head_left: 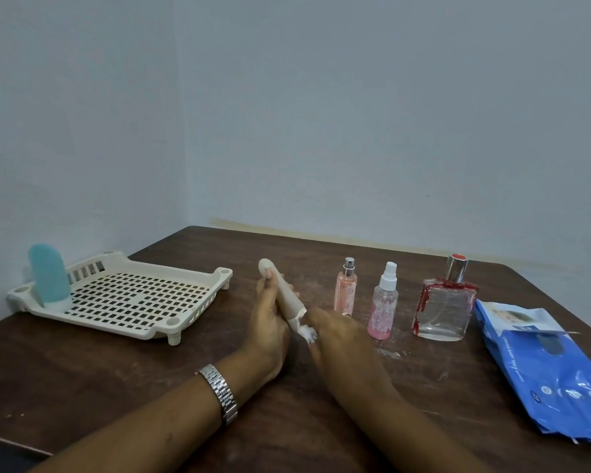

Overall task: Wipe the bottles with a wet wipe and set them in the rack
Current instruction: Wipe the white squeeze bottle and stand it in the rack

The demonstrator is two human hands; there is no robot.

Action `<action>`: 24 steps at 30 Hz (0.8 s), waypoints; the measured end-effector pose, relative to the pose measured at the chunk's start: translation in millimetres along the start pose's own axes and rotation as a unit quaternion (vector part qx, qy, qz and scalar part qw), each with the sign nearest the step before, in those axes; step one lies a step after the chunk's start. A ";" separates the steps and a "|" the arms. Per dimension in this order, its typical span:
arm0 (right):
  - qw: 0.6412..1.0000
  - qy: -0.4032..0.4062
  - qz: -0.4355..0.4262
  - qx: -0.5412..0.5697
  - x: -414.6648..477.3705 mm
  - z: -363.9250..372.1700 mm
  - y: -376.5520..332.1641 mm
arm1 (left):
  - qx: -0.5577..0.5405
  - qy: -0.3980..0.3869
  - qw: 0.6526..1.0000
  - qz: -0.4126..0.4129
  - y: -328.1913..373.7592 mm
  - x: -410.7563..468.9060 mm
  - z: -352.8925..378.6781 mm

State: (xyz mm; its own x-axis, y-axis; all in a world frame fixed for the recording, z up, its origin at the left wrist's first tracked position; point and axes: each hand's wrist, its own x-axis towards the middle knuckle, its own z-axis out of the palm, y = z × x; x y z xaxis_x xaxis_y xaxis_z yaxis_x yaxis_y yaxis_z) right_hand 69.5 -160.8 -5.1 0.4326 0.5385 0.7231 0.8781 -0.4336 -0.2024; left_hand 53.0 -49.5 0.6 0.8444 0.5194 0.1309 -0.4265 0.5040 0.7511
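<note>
While both forearms reach in from the near edge of the dark wooden table (116, 370), a metal watch (219, 394) sits on the left wrist. A little farther, the left hand (268, 322) grips the beige tube bottle (280, 291), with the fingers curled round its body and the thumb pressed on its side near the rounded top. This bottle is tilted, its top leaning away and to the left, its lower end pointing toward the right hand (338, 336). The right hand shows its back to the camera and pinches a crumpled white wet wipe (309, 332) against the lower end of the bottle; how the fingers lie under the hand I cannot tell. On the right side of the table lies a blue wipes pack (553, 377) with its flap lifted. Beyond the hands three bottles stand upright in a row, each apart from the others: a slim pink perfume bottle (346, 291), a pink spray bottle (382, 308) with a white pump, and a square glass bottle (444, 305) with red trim and a silver cap. On the far left stands the cream rack (133, 295), and a teal bottle (50, 278) stands on its white cap in the left corner of it. Behind everything is a plain grey-blue wall (355, 114).
</note>
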 end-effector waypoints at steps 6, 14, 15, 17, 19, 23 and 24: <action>0.998 -0.042 -0.047 0.019 1.4 -2.6 6.6 | 0.025 -0.001 1.000 0.016 0.3 2.1 -2.1; 0.969 0.026 0.085 0.232 10.3 -24.4 22.4 | 0.081 -0.100 0.992 0.009 0.8 1.3 -3.6; 0.958 0.050 0.110 0.259 11.6 -26.3 23.2 | 0.085 -0.117 0.989 0.005 -0.7 1.2 -4.2; 0.942 0.082 0.133 0.298 12.0 -28.0 23.0 | 0.109 -0.135 0.985 -0.001 -4.3 1.0 -4.2; 0.955 0.061 0.103 0.272 9.3 -25.7 20.4 | 0.133 -0.145 0.980 -0.024 -5.9 -2.2 -2.5; 0.991 -0.048 -0.024 0.124 4.9 -8.0 13.2 | 0.180 -0.101 0.977 -0.050 0.8 -9.4 2.0; 0.992 -0.049 -0.040 0.107 6.0 -6.0 11.8 | 0.195 -0.087 0.976 -0.048 1.6 -9.5 2.0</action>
State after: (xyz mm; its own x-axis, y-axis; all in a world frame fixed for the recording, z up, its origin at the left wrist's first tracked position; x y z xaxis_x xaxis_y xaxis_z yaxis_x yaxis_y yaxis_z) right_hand 81.2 -167.0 0.8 0.3675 0.6376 0.6770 0.9295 -0.2281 -0.2898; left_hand 44.9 -55.0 1.9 0.9310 0.3409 0.1308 -0.2160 0.2254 0.9500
